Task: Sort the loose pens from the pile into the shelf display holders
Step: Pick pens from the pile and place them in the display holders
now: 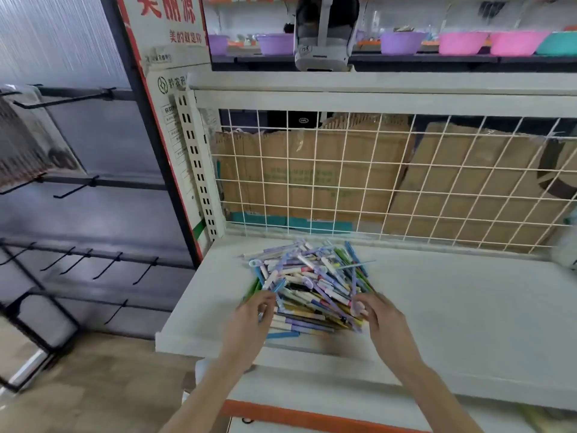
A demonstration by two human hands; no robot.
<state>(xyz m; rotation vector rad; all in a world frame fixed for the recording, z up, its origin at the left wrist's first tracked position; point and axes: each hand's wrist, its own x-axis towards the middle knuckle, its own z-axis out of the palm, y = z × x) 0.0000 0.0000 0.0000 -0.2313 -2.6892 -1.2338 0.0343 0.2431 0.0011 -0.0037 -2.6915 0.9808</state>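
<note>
Fingers of both hands curl into the near edge of the pile; whether they hold anything, cannot tell. White shelf board, left side: multicoloured heap of thin plastic pens. Left hand, right hand flank it. Pens look light, stiff, slippery; pinch one mid-barrel.

A flat white-painted shelf carries everything here, its front lip running along the near edge and its left end stopping beside a white slotted metal upright. Along its back edge stands a white wire grid panel. Directly on the shelf, toward the left half, lies 1 loose heap of plastic pens in blue, purple, white, green and yellow, crossing one another at all angles. A single blue pen lies at the heap's near edge, close to the front lip. The 2 hands touch the heap at its near corners.
</note>
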